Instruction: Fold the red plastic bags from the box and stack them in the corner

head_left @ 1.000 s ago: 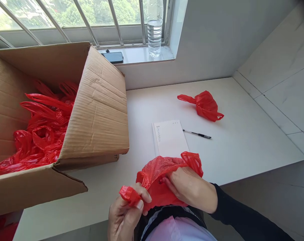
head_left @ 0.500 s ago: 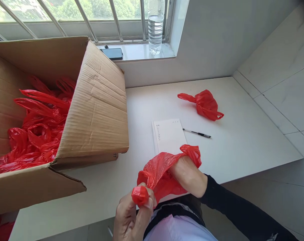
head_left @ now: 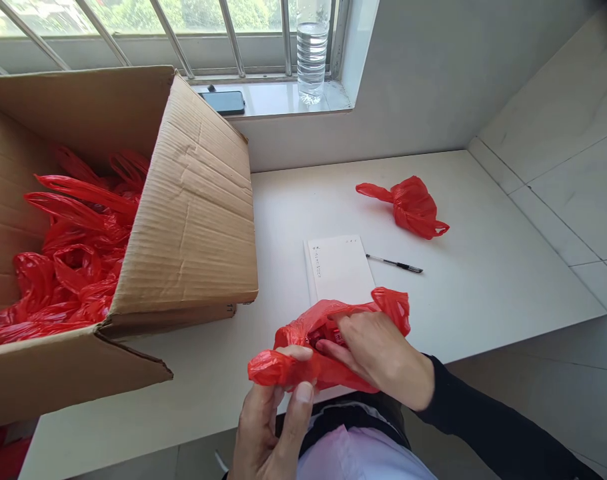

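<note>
A red plastic bag (head_left: 296,333) is held open over the table's front edge. My left hand (head_left: 276,417) grips its left side, thumb below and fingers above, with a loop of the bag sticking out past them. My right hand (head_left: 378,350) reaches into the bag's mouth from the right, its fingers curled and partly hidden inside. Beside those fingertips a small dark red item with pale print (head_left: 337,333) shows; its kind cannot be made out. Behind the bag lies a white notepad (head_left: 338,267) with handwriting, partly covered by the bag.
On the left stands an open cardboard box (head_left: 198,213) heaped with red plastic bags (head_left: 88,260). Another knotted red bag (head_left: 416,208) lies on the white table (head_left: 508,267), near a black pen (head_left: 394,264). The windowsill holds a phone (head_left: 224,102) and a water bottle (head_left: 311,60).
My right hand has drawn partly back out of the bag, so its knuckles and the printed item now show. My left hand has shifted its hold, and the bag's mouth faces up more.
</note>
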Demonstrator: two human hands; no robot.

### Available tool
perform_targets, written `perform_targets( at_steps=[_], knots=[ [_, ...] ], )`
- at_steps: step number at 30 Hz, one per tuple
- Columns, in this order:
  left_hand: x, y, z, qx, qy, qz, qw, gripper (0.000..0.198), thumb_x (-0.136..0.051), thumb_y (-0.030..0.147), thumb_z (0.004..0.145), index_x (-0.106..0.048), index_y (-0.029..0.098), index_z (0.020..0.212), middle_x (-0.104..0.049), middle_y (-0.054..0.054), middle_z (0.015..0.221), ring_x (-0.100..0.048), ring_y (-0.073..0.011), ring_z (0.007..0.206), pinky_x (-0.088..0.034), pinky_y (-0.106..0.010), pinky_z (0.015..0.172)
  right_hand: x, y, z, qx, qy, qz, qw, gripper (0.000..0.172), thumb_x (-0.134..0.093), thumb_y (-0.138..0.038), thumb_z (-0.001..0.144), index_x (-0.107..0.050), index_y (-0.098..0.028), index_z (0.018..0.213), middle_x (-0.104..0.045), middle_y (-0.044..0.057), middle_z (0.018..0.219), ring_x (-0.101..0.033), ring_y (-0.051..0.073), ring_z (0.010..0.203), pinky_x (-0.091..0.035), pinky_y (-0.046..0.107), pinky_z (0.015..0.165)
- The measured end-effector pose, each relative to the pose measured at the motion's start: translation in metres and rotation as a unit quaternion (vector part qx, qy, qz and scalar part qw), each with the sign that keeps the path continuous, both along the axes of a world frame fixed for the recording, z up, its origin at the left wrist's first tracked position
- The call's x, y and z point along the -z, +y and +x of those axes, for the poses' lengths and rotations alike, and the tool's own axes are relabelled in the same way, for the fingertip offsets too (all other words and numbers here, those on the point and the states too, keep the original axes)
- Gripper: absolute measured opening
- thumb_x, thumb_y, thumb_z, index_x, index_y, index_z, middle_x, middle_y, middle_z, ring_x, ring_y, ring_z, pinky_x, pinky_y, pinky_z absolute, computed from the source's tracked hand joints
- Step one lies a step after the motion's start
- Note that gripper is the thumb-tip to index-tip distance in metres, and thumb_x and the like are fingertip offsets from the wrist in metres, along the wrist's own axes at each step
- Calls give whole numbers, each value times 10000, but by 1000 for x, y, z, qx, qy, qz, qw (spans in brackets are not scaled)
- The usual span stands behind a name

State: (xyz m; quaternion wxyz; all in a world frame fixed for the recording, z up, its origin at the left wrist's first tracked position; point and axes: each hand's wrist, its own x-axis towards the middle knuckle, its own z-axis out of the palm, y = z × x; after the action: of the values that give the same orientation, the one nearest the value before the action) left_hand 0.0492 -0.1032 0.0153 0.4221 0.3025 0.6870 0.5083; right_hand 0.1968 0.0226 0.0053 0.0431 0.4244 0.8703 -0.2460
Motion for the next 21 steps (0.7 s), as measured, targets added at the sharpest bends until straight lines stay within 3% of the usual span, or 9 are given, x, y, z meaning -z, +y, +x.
perform_targets(
  at_steps=[2,5,7,9,10,12,15,18,21],
  knots=[
    [0,0,-4,21,11,9,1000,280,-634,470,930,-751,249,1056,-682,-54,877,-652,-197,817,-554,-272,790,-15,-3,9,-3,56,24,998,252,-507,-373,1029,-651,-174,972,-706,58,791,-664,213,692,-475,332,607],
    [-1,2,-12,83,56,68,993,200,-604,373,969,-774,271,1001,-668,-17,753,-592,-147,636,-502,-234,633,-35,-5,33,22,187,142,972,216,-507,-294,1037,-594,-201,1211,-710,69,1029,-664,214,943,-522,365,844],
    [-4,4,-15,101,92,116,984,178,-624,311,958,-784,291,1033,-678,-16,768,-565,-141,601,-472,-242,589,-39,-2,54,44,160,236,957,321,-533,-312,1022,-558,-196,1321,-664,122,1208,-609,278,1141,-457,486,1037],
    [-8,5,-15,82,127,137,979,195,-659,291,935,-792,312,1076,-633,-12,750,-536,-144,601,-451,-257,583,-37,2,74,51,87,277,956,395,-501,-395,1027,-550,-186,1358,-630,157,1277,-586,334,1189,-335,630,1134],
    [-10,6,-15,63,144,134,978,187,-675,308,925,-801,318,1062,-608,-15,752,-538,-153,630,-452,-264,599,-35,3,83,55,61,270,959,403,-469,-437,1033,-567,-188,1334,-649,151,1241,-615,332,1138,-326,657,1132],
    [-13,10,-15,30,156,121,980,154,-687,375,915,-819,301,948,-630,-52,857,-598,-201,784,-489,-289,678,-34,5,95,78,53,219,971,343,-438,-464,1041,-617,-221,1204,-698,94,1091,-674,274,964,-467,578,1032],
    [-16,18,-16,26,89,118,989,311,-621,457,948,-748,243,761,-705,-96,1078,-616,-290,1121,-514,-375,935,-47,3,96,128,123,144,974,175,-521,-410,1023,-636,-281,1052,-700,12,948,-678,176,769,-578,328,712],
    [-17,27,-13,85,-21,107,990,371,-508,470,1005,-686,235,780,-697,-52,718,-692,-262,937,-524,-425,975,-71,-3,78,117,236,116,958,89,-601,-337,993,-631,-313,1073,-690,-26,876,-653,119,649,-558,223,603],
    [-20,33,-1,120,-28,56,991,271,-608,503,933,-727,267,994,-663,-30,647,-695,-250,739,-591,-362,747,-88,-9,52,65,334,61,938,187,-646,-277,965,-615,-325,1142,-700,-35,864,-665,105,632,-569,179,578]
  ],
)
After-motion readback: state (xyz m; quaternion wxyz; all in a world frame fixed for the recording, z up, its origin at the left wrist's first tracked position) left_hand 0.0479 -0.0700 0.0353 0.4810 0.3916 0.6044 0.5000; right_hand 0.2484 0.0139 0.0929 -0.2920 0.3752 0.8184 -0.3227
